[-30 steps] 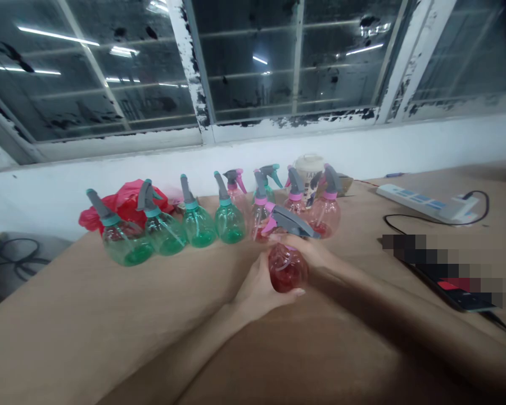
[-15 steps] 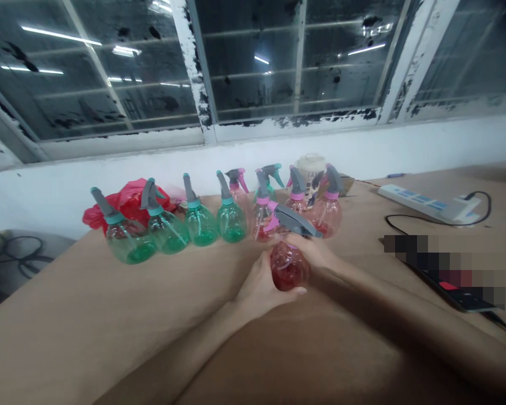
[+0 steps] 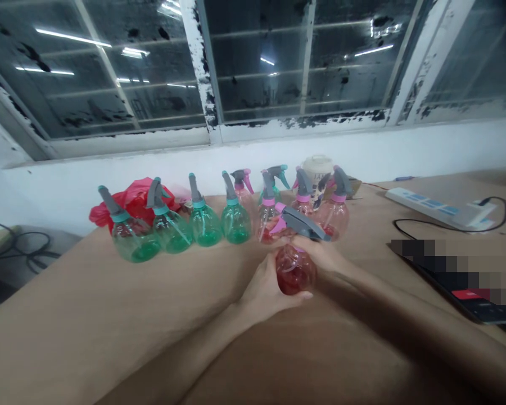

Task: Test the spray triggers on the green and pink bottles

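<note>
A round red spray bottle (image 3: 295, 271) with a grey and pink trigger head is held between my hands above the table. My left hand (image 3: 266, 289) is wrapped round its body from the left and below. At its neck, just under the trigger head, my right hand (image 3: 316, 251) is closed round the pink collar; some of its fingers are hidden behind the bottle. Right behind stand red spray bottles with pink collars, among them one at the right (image 3: 335, 216). To the left is a row of green spray bottles (image 3: 235, 222) with teal collars.
A red plastic bag (image 3: 137, 197) lies behind the green bottles. A white printed tub (image 3: 318, 166) stands by the wall. At the right are a power strip (image 3: 438, 207) with a black cable and a dark phone (image 3: 484, 309), partly blurred out.
The whole view has shifted slightly, so things sit a little further right in the picture. Both hands keep the same hold on the red spray bottle.
</note>
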`<state>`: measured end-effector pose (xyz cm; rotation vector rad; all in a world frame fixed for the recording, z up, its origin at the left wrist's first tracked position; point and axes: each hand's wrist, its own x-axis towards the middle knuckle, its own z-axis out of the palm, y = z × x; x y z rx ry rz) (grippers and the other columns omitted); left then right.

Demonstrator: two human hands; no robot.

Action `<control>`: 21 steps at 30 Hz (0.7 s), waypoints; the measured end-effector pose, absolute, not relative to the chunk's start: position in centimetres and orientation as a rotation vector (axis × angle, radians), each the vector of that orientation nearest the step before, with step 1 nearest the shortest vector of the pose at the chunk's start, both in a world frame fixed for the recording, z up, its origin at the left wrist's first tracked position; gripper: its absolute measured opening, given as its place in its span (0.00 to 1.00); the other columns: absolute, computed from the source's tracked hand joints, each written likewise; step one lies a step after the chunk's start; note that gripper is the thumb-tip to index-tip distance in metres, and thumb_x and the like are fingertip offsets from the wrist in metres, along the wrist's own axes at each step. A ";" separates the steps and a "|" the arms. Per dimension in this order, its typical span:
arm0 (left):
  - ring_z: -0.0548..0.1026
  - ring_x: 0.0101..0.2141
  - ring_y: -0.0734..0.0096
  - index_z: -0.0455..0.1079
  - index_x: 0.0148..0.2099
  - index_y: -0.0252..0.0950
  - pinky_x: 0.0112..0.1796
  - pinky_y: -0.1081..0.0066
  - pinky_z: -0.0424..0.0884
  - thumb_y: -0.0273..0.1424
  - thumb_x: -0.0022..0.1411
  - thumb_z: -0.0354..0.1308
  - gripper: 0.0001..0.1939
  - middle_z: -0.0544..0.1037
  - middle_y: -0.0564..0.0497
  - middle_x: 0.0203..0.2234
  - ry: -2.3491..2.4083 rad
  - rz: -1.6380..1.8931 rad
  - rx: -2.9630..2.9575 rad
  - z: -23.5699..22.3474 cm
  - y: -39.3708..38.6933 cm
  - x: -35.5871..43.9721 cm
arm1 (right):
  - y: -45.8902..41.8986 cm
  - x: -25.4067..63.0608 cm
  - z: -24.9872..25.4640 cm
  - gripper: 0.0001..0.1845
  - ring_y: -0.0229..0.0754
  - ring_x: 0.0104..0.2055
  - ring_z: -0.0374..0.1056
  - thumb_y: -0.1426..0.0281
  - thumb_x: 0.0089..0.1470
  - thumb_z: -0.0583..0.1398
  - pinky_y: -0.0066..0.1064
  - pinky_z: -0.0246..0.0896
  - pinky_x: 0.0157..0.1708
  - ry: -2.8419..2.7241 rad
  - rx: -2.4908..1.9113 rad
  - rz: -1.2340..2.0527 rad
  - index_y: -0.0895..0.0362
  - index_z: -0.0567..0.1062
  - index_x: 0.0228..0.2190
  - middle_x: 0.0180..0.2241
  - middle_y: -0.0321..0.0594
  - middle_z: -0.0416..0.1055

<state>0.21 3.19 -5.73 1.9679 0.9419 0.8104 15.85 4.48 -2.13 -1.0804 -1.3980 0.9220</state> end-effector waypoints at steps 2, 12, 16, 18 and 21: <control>0.59 0.60 0.47 0.54 0.60 0.38 0.58 0.46 0.55 0.36 0.44 0.69 0.44 0.62 0.40 0.59 0.917 0.805 1.995 -6.0 3.3 0.2 | 4.5 15.9 -2.1 0.06 0.41 0.28 0.63 0.62 0.42 0.62 0.34 0.60 0.33 -1.395 -1.102 0.910 0.51 0.73 0.25 0.22 0.33 0.68; 0.62 0.58 0.46 0.55 0.60 0.39 0.56 0.45 0.58 0.36 0.43 0.69 0.44 0.65 0.40 0.56 0.948 0.803 1.988 -5.9 3.3 0.2 | 4.5 15.8 -2.0 0.08 0.40 0.27 0.62 0.62 0.42 0.63 0.34 0.60 0.33 -1.360 -1.071 0.982 0.52 0.71 0.23 0.22 0.31 0.67; 0.63 0.57 0.47 0.54 0.60 0.37 0.55 0.46 0.59 0.38 0.43 0.69 0.44 0.65 0.39 0.56 0.964 0.792 2.006 -5.9 3.3 0.1 | 4.6 15.9 -2.5 0.08 0.39 0.27 0.62 0.63 0.41 0.64 0.33 0.60 0.32 -1.320 -1.076 1.013 0.53 0.70 0.23 0.23 0.31 0.67; 0.62 0.57 0.48 0.53 0.60 0.37 0.56 0.47 0.59 0.39 0.43 0.69 0.44 0.64 0.39 0.57 0.963 0.789 2.020 -6.0 3.4 0.1 | 4.7 15.9 -2.8 0.08 0.39 0.27 0.63 0.63 0.41 0.64 0.33 0.60 0.32 -1.311 -1.071 1.015 0.53 0.71 0.23 0.23 0.31 0.68; 0.64 0.57 0.49 0.53 0.60 0.37 0.55 0.48 0.60 0.39 0.43 0.68 0.44 0.65 0.40 0.56 0.954 0.791 2.016 -6.0 3.4 0.1 | 4.7 15.9 -3.0 0.08 0.41 0.30 0.66 0.63 0.42 0.64 0.34 0.62 0.34 -1.297 -1.060 1.016 0.53 0.73 0.26 0.25 0.32 0.70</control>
